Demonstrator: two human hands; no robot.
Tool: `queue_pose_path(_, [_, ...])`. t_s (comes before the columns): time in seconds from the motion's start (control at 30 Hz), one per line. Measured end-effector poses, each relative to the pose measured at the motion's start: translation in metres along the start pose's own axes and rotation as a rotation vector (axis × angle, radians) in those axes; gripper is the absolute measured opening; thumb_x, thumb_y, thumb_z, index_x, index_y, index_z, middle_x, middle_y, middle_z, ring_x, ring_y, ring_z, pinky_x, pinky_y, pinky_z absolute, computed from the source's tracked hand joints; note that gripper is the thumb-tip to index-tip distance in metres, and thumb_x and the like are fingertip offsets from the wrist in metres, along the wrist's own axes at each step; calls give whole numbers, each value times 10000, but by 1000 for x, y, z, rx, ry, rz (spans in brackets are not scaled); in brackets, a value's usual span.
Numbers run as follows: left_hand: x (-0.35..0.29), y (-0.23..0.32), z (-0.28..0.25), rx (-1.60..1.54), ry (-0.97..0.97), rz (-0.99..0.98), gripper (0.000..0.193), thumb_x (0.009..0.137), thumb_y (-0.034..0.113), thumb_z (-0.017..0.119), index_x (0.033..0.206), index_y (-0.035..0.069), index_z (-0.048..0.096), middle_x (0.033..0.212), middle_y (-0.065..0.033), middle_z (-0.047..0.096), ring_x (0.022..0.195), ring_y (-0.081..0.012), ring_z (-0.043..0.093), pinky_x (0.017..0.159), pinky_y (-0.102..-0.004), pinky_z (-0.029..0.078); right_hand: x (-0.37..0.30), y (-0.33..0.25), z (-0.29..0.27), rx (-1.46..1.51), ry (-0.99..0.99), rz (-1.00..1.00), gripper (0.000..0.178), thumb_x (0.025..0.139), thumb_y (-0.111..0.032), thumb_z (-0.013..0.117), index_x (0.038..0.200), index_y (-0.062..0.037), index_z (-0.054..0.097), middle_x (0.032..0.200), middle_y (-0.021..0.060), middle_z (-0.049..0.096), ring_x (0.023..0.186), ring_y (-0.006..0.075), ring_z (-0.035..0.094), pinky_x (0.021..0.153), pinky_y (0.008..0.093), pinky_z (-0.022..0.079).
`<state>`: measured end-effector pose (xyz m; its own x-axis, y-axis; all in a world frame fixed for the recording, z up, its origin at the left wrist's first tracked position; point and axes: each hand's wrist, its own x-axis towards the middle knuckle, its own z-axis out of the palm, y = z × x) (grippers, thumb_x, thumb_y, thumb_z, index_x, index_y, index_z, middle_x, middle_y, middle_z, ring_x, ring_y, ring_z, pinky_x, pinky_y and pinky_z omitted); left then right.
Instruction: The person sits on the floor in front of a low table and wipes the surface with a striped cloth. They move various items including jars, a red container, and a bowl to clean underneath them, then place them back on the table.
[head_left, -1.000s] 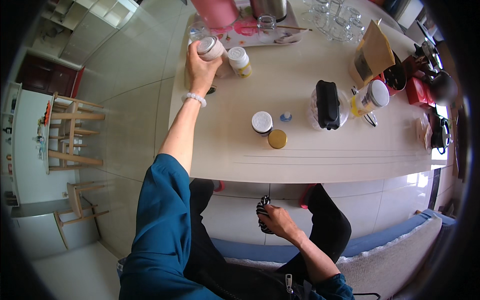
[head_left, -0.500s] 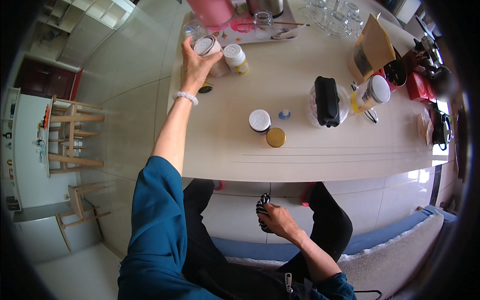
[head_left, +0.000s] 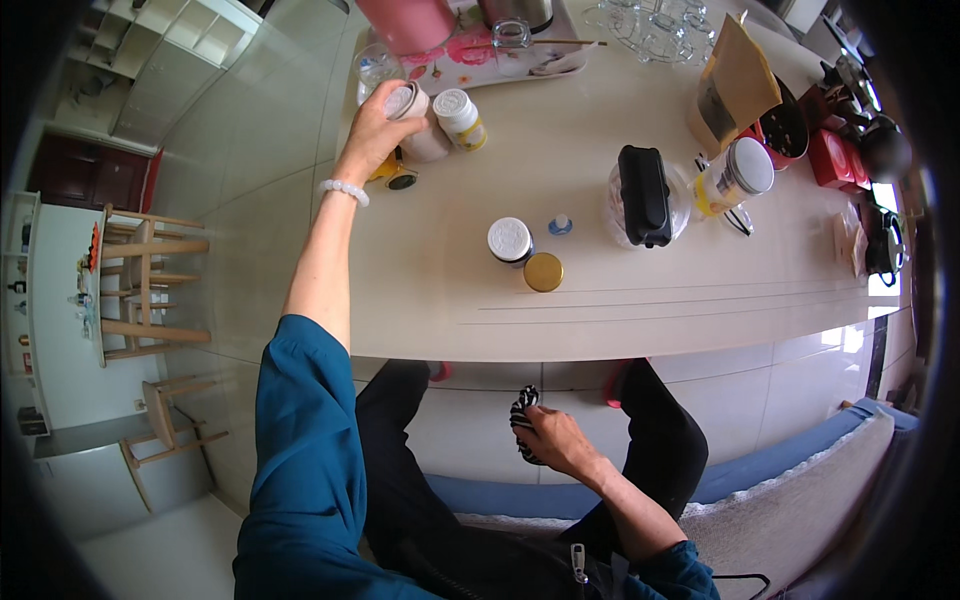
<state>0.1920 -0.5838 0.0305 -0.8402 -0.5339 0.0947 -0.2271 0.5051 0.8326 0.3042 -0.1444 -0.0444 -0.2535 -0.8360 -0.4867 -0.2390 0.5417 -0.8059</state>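
Note:
My left hand (head_left: 374, 135), a pale bead bracelet at its wrist, is wrapped round a pale pink lidded cup (head_left: 428, 140) at the far left of the table. A white bottle with a yellow label (head_left: 461, 120) stands just right of the cup. Sunglasses with yellowish frames (head_left: 402, 181) lie beneath the wrist, partly covered by it. Over my lap, below the table edge, my right hand (head_left: 560, 438) is closed on a crumpled black-and-white striped cloth (head_left: 524, 425).
A white-lidded jar (head_left: 510, 240), a gold lid (head_left: 544, 272) and a small blue cap (head_left: 560, 225) sit mid-table. To the right are a black case (head_left: 645, 196) on a clear container, a tilted-looking jar (head_left: 735, 178) and a paper bag (head_left: 733, 95). Behind stands a floral tray (head_left: 480, 70).
The view has shifted slightly. My left hand still grips the cup, its wrist a little further left, and more of the sunglasses shows. The right hand stays on the cloth.

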Motion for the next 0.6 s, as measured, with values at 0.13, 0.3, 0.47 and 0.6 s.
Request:
queue_pose_path(0.13, [-1,9,0,-39,-70,-34,622,682,128,765,1242,42,509,1115,-90,617,1064,-193,571,932,-316,445,0,0,2,-11,8,-6,255,880,-241,600,885,14,580,877,214,637,828,413,624,729,484,497])
queue_pose_path(0.3, [-2,9,-3,94,-71,23,800,675,175,797,1365,65,406,1314,-164,473,1221,-258,459,1028,-354,378,0,2,6,-18,35,-48,256,876,-240,605,878,15,584,863,215,642,808,417,625,711,488,497])
queue_pose_path(0.47, [-17,19,2,443,172,172,1009,653,242,838,1466,83,263,1487,-250,213,1367,-373,251,1123,-425,262,1,7,11,-60,65,-67,265,869,-246,618,881,17,590,836,223,647,770,419,632,680,496,507])
queue_pose_path(0.6, [-39,52,13,616,227,409,731,713,176,783,1348,32,451,1479,-227,258,1353,-388,271,1102,-447,297,2,6,14,-98,52,-47,275,870,-257,616,880,17,592,830,226,649,773,415,637,679,497,512])
